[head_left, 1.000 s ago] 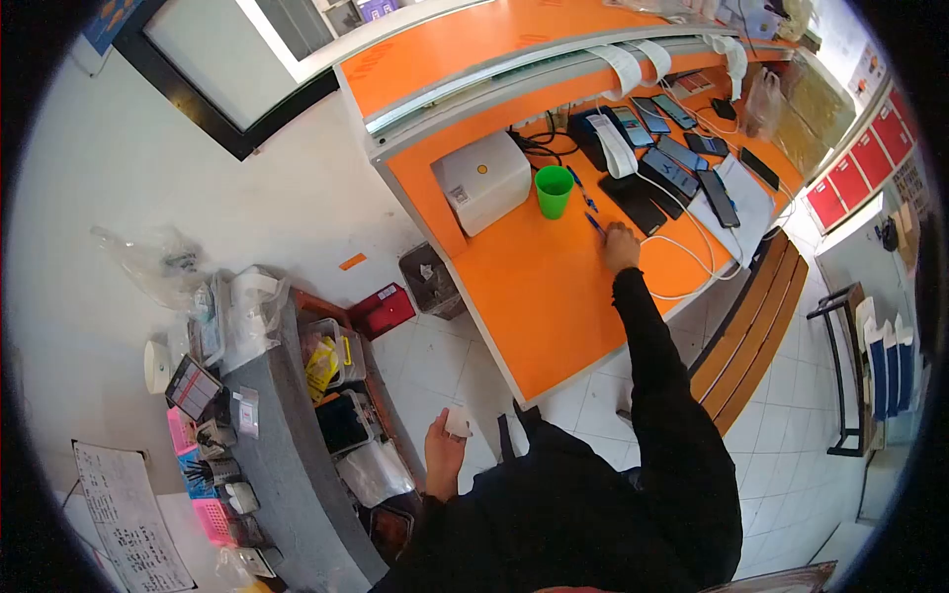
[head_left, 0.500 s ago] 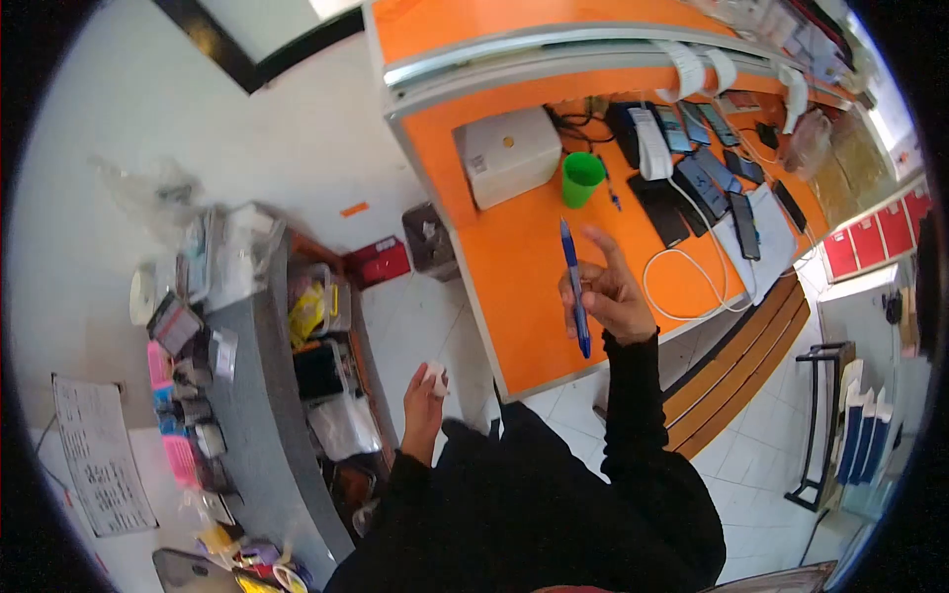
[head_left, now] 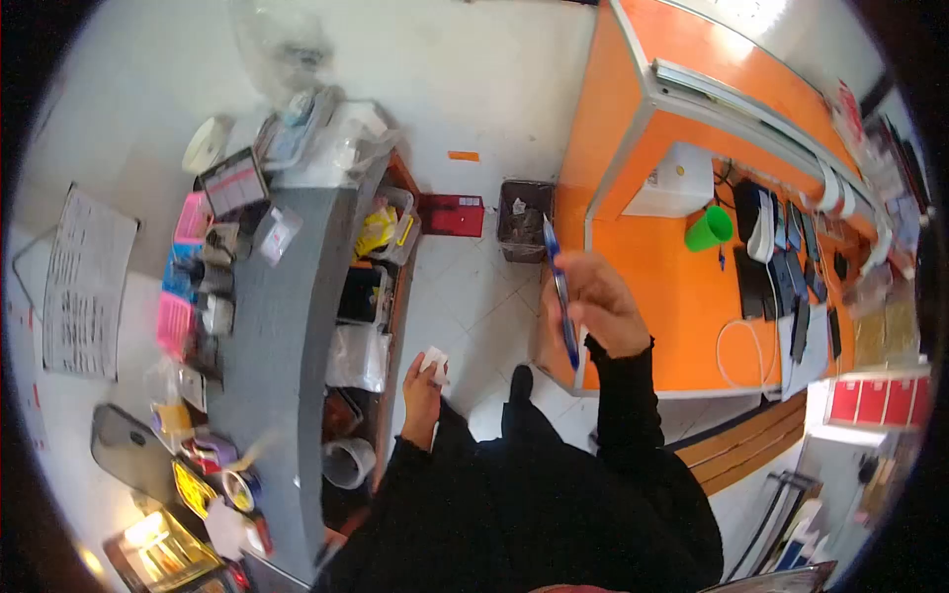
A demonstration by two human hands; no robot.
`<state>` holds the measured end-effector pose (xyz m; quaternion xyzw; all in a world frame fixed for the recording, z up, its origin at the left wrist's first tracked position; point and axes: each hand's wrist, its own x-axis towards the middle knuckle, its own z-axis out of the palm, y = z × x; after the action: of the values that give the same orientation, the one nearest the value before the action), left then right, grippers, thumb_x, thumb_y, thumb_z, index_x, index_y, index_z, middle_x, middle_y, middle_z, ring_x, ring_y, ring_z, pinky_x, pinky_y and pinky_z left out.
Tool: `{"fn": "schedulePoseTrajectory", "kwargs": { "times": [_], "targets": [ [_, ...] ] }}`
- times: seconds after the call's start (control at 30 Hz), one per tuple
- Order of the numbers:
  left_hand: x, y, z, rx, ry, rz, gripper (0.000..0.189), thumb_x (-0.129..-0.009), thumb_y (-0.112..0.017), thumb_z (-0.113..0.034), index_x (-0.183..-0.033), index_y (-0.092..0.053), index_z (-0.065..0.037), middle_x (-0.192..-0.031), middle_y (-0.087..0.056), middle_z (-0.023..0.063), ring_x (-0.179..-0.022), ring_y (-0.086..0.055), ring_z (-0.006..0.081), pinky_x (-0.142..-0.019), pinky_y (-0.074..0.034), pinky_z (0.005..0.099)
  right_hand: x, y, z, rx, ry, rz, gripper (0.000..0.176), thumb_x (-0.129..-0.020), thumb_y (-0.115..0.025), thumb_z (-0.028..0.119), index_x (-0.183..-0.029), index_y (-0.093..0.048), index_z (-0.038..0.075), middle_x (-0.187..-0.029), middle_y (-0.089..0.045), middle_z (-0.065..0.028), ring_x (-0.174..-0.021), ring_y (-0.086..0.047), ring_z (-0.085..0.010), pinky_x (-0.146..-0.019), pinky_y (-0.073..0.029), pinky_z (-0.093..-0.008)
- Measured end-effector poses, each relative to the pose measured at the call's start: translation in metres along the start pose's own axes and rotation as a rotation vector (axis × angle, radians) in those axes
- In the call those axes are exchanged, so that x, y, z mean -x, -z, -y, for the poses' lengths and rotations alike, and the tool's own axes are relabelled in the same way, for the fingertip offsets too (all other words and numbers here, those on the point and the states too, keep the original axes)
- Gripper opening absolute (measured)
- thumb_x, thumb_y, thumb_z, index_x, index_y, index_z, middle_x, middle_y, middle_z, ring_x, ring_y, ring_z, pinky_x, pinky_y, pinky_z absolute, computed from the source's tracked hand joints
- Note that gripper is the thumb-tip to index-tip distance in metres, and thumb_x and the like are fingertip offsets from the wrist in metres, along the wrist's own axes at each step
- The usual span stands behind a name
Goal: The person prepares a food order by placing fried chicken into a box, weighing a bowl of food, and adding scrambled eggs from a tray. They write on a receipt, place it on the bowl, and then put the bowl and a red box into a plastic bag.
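Note:
A blue pen [head_left: 560,295] is gripped in my right hand [head_left: 605,304], its length pointing up and slightly left. That hand is raised near the front corner of the orange desk [head_left: 643,296]. Lower and to the left, my left hand [head_left: 422,400] is closed on a small crumpled piece of white paper or tissue [head_left: 435,366], above the tiled floor. On the desk, to the right of the pen, stands a green cup [head_left: 709,229] in front of a white box [head_left: 675,183].
A dark waste bin [head_left: 526,222] stands by the wall next to a red flat item [head_left: 452,214] on the floor. The grey counter [head_left: 287,326] runs along my left, with stocked shelves below. Several phones [head_left: 791,277] and a white cable [head_left: 748,354] lie on the desk.
My view has swung left, so the desk sits further right and the bin nearer the middle. One shoe now shows on the floor. Both hands keep what they hold.

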<state>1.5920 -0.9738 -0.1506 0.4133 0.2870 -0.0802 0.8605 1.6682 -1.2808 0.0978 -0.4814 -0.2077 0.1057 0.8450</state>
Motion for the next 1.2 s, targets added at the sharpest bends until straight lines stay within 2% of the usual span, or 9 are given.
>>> {"fn": "schedulePoseTrajectory", "kwargs": {
  "times": [0.17,0.2,0.3,0.4,0.53,0.63,0.8,1.0,1.2],
  "targets": [
    [-0.001,0.084,-0.038,0.047,-0.001,0.027,0.041,-0.087,-0.051,0.001,-0.126,-0.042,0.003,-0.108,-0.058,0.0139,-0.097,-0.058,0.0224,-0.084,-0.048,0.0325,0.041,0.048,-0.045,0.806,0.41,-1.257,0.041,-0.09,-0.054,0.01,-0.128,-0.04,0.006,-0.093,-0.057,-0.0093,-0.071,-0.059,-0.017,-0.059,-0.049,-0.0299],
    [-0.01,0.125,-0.036,-0.448,-0.268,0.059,0.036,-0.088,-0.049,-0.002,-0.123,-0.044,0.003,-0.107,-0.058,0.013,-0.096,-0.058,0.0217,-0.084,-0.048,0.0312,0.058,0.069,-0.051,0.91,0.5,-1.513,0.041,-0.09,-0.053,0.01,-0.128,-0.039,0.006,-0.094,-0.057,-0.0092,-0.071,-0.059,-0.0185,-0.059,-0.049,-0.0308],
    [0.012,0.151,-0.047,-0.413,-0.345,0.135,0.027,-0.092,-0.047,-0.009,-0.115,-0.05,0.004,-0.105,-0.058,0.0106,-0.094,-0.056,0.0197,-0.086,-0.047,0.0282,0.138,0.168,-0.068,1.283,0.288,-1.87,0.04,-0.085,-0.053,0.005,-0.125,-0.044,0.004,-0.093,-0.059,-0.0124,-0.073,-0.06,-0.0269,-0.063,-0.049,-0.0367],
    [-0.013,0.177,-0.048,-0.047,-0.06,0.045,0.032,-0.093,-0.048,-0.011,-0.122,-0.047,0.003,-0.109,-0.057,0.0127,-0.098,-0.055,0.0216,-0.089,-0.045,0.0326,0.197,0.235,-0.063,1.664,-0.103,-1.732,0.027,-0.089,-0.051,0.011,-0.115,-0.055,0.002,-0.087,-0.059,-0.0159,-0.076,-0.059,-0.0284,-0.062,-0.048,-0.0356],
    [-0.028,0.157,-0.026,-0.592,-0.136,0.162,0.032,-0.093,-0.049,-0.012,-0.12,-0.048,0.004,-0.107,-0.058,0.014,-0.094,-0.056,0.0211,-0.085,-0.047,0.0329,0.212,0.283,-0.022,1.586,0.218,-1.355,0.027,-0.086,-0.055,0.008,-0.112,-0.058,0.003,-0.085,-0.06,-0.0161,-0.078,-0.06,-0.0283,-0.068,-0.049,-0.0337],
    [-0.067,0.138,-0.009,-0.015,0.375,0.451,0.03,-0.095,-0.045,-0.015,-0.118,-0.051,0.003,-0.104,-0.059,0.0163,-0.09,-0.057,0.0212,-0.084,-0.047,0.0341,0.225,0.306,0.012,1.447,0.209,-1.464,0.03,-0.079,-0.054,0.003,-0.108,-0.059,0.001,-0.103,-0.058,-0.0212,-0.098,-0.056,-0.0374,-0.08,-0.046,-0.0412],
    [-0.02,-0.023,0.022,-0.432,0.134,0.314,0.04,-0.086,-0.052,-0.001,-0.125,-0.044,0.001,-0.108,-0.055,0.0116,-0.097,-0.057,0.0239,-0.081,-0.049,0.0322,0.353,0.39,0.072,1.719,0.342,-2.057,0.024,-0.079,-0.051,0.004,-0.102,-0.055,-0.001,-0.091,-0.055,-0.0219,-0.086,-0.052,-0.0406,-0.077,-0.042,-0.0462],
    [-0.004,-0.05,0.028,-0.609,0.203,0.113,0.042,-0.087,-0.05,0.0,-0.128,-0.041,0.003,-0.109,-0.056,0.0156,-0.097,-0.058,0.027,-0.08,-0.05,0.0354,0.505,0.453,0.138,1.664,-0.71,-2.177,0.029,-0.081,-0.058,0.021,-0.104,-0.064,0.004,-0.1,-0.063,-0.0189,-0.094,-0.06,-0.0342,-0.08,-0.048,-0.0425],
    [-0.048,0.022,0.022,-0.563,0.305,-0.194,0.047,-0.087,-0.05,-0.004,-0.131,-0.036,0.004,-0.113,-0.052,0.0188,-0.099,-0.057,0.0292,-0.08,-0.049,0.0377,0.533,0.466,0.159,1.541,-0.863,-1.905,0.03,-0.078,-0.064,0.035,-0.089,-0.069,0.006,-0.09,-0.067,-0.0145,-0.085,-0.064,-0.0312,-0.076,-0.05,-0.0382]
  ]
}}
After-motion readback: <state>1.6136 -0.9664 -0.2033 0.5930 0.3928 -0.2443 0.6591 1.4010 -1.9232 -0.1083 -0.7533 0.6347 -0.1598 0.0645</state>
